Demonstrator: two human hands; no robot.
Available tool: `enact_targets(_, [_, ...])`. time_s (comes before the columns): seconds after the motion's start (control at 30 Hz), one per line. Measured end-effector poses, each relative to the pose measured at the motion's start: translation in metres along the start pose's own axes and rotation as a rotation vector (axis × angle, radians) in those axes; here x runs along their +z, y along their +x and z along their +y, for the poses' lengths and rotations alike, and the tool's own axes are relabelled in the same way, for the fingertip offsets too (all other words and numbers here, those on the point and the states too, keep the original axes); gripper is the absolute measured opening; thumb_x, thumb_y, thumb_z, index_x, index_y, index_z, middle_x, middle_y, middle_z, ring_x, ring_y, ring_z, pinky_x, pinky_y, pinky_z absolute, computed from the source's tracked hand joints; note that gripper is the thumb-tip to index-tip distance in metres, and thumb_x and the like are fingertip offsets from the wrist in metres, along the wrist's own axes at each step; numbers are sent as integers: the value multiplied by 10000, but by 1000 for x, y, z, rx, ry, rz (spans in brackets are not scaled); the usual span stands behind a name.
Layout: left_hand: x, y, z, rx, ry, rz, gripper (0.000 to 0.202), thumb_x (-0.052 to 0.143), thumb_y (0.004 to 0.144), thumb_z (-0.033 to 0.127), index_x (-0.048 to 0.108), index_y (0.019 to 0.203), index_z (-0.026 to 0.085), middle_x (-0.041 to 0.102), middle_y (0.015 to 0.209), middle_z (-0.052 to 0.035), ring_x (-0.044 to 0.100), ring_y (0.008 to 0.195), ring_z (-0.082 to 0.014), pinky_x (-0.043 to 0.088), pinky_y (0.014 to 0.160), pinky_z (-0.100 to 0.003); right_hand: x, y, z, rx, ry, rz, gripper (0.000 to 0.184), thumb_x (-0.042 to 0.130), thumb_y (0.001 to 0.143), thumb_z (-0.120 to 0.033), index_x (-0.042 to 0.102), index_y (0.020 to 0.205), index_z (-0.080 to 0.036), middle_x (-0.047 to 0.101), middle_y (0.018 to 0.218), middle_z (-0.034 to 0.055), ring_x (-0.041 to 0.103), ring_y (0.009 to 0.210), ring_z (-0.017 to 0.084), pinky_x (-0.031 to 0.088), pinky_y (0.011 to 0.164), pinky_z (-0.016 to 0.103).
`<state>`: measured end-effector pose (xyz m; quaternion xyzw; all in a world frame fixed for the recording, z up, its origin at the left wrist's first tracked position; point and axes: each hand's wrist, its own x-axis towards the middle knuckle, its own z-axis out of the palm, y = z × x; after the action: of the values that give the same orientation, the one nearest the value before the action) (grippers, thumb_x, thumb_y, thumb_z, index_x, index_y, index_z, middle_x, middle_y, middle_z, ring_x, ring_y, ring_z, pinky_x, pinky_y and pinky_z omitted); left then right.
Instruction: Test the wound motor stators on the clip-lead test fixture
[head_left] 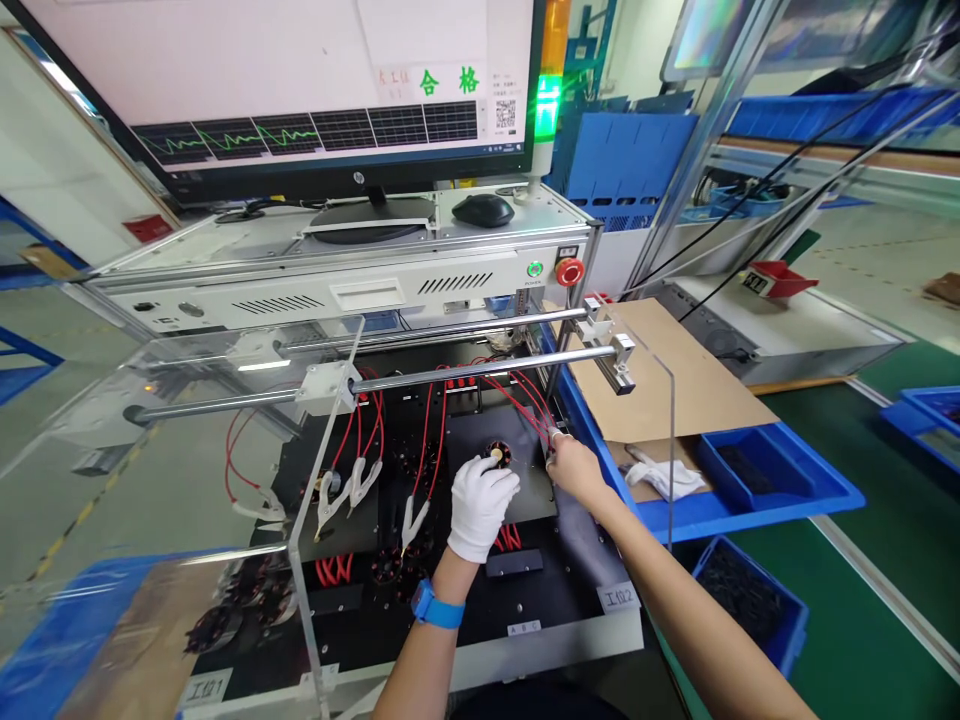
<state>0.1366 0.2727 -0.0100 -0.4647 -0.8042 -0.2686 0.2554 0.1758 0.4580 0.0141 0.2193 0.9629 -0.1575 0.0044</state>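
My left hand point(480, 505), in a white glove with a blue wristband, is closed round a small round black motor point(498, 455) with a brass centre on the black test plate point(525, 500). My bare right hand point(574, 465) pinches a clip point(556, 435) on the end of red wires point(517, 400) just right of the motor. Other silver clips point(352, 490) on red leads hang loose to the left. More small motors point(390, 565) lie on the plate nearer me.
A clear guard panel point(322, 450) and two steel rails point(465, 375) cross the test bay. Above, a monitor point(300, 90), a mouse point(484, 210), a red stop button point(569, 271). To the right, cardboard point(675, 380), a blue tray point(750, 480) with a white glove point(667, 478), a blue bin point(750, 595).
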Motion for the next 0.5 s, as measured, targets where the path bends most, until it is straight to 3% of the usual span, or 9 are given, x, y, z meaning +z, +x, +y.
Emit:
enact_targets(0.07, [3, 3, 3, 30, 4, 19, 68, 608, 766, 253, 657, 810, 271, 659, 761, 24, 563, 900, -174, 411, 889, -374, -9, 4, 1, -4, 212, -17, 306, 528, 687, -130, 550, 991, -148, 581, 781, 56, 575, 754, 195, 432, 671, 282])
enact_targets(0.13, [6, 7, 6, 15, 27, 5, 63, 619, 756, 256, 657, 804, 267, 638, 681, 20, 570, 853, -176, 423, 862, -370, -16, 12, -6, 4, 582, -74, 283, 570, 685, -196, 522, 964, -183, 538, 699, -5, 557, 644, 149, 452, 598, 258])
enact_targets(0.2, [7, 9, 8, -34, 42, -27, 64, 633, 742, 273, 661, 799, 262, 629, 673, 6, 574, 833, -182, 429, 850, -372, -15, 21, -17, 79, 975, -153, 287, 603, 678, -251, 477, 930, -195, 488, 649, -42, 514, 538, 111, 457, 495, 233])
enact_targets(0.27, [8, 11, 8, -92, 33, -49, 80, 640, 736, 290, 666, 803, 256, 643, 726, -11, 577, 851, -188, 427, 859, -376, -9, 27, -30, 201, 1225, -184, 313, 637, 651, -276, 442, 882, -195, 454, 610, -61, 469, 469, 90, 437, 409, 213])
enact_targets(0.37, [8, 10, 7, -145, -4, -39, 75, 626, 748, 284, 671, 801, 255, 656, 772, -17, 581, 866, -185, 419, 885, -375, 6, 31, -45, 291, 1354, -87, 292, 642, 639, -290, 433, 820, -196, 425, 552, -77, 415, 414, 74, 395, 355, 189])
enact_targets(0.5, [7, 9, 7, -159, -27, -44, 54, 625, 750, 276, 671, 767, 255, 656, 741, -7, 585, 853, -179, 414, 893, -370, 21, 32, -53, 279, 1345, 85, 200, 574, 671, -309, 436, 765, -199, 416, 525, -77, 378, 382, 72, 342, 333, 184])
